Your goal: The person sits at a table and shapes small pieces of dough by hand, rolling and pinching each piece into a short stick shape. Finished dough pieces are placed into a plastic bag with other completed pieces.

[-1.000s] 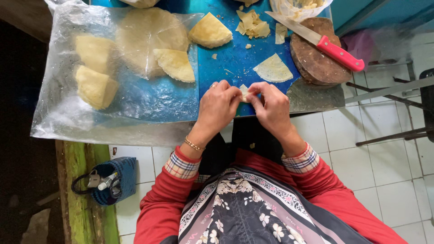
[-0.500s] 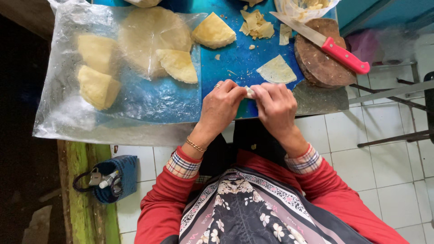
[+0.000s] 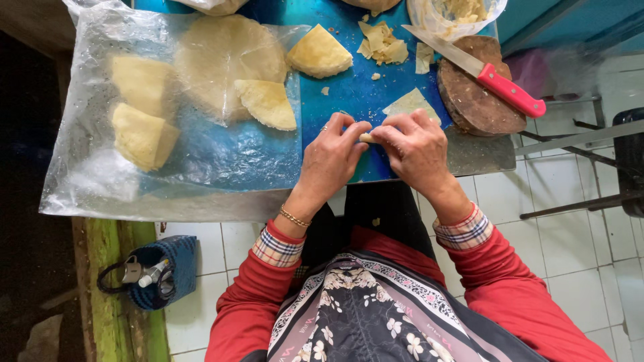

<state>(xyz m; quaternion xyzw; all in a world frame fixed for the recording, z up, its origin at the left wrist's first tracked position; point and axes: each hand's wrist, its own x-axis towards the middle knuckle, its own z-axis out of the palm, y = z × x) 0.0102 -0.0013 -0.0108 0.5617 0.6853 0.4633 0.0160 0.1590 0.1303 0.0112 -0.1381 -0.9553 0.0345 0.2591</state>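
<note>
- Pale yellow dough roll (image 3: 366, 137), just above the blue tabletop (image 3: 349, 94): it looks soft, light and easily torn, best held by its ends.
- Left hand (image 3: 332, 155) and right hand (image 3: 416, 147) meet knuckle to knuckle, fingertips pinched on it, wrists bent inward.
- Triangular wrapper (image 3: 410, 104) lies just beyond.

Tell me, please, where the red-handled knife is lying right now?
In the head view the red-handled knife lies at the upper right, resting across the round brown wooden block, up and to the right of the right hand.
</note>
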